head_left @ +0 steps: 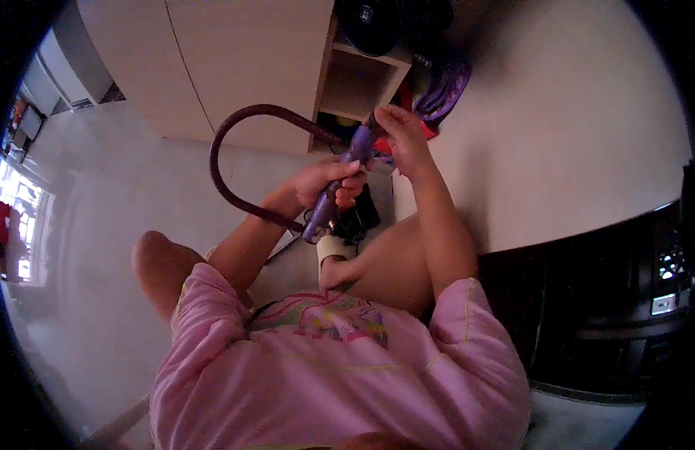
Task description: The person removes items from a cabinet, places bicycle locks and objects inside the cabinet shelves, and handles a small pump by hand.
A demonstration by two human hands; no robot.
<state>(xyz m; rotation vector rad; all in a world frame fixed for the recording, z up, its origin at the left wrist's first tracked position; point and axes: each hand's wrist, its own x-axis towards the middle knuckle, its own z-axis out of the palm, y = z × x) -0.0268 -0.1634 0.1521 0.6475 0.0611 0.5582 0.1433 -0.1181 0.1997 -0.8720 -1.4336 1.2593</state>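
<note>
A purple cylinder with a dark red, thick cable looped between its two ends, which looks like a cable lock (326,206), is held up in front of my body. My left hand (329,184) is wrapped around the middle of the purple body, thumb lying across it. At the upper end, the fingers of my right hand (401,139) are closed on the dark tip; whether a small part such as a key is pinched there cannot be made out. The cable (220,150) arcs out to the left, above my left forearm.
A pale wooden cabinet (242,67) with an open shelf (355,82) stands ahead. Beside it are a purple bag (445,86) and dark items (370,26). A dark wooden piece of furniture (588,300) is at right. My slippered foot (332,251) is below, near black objects (362,214).
</note>
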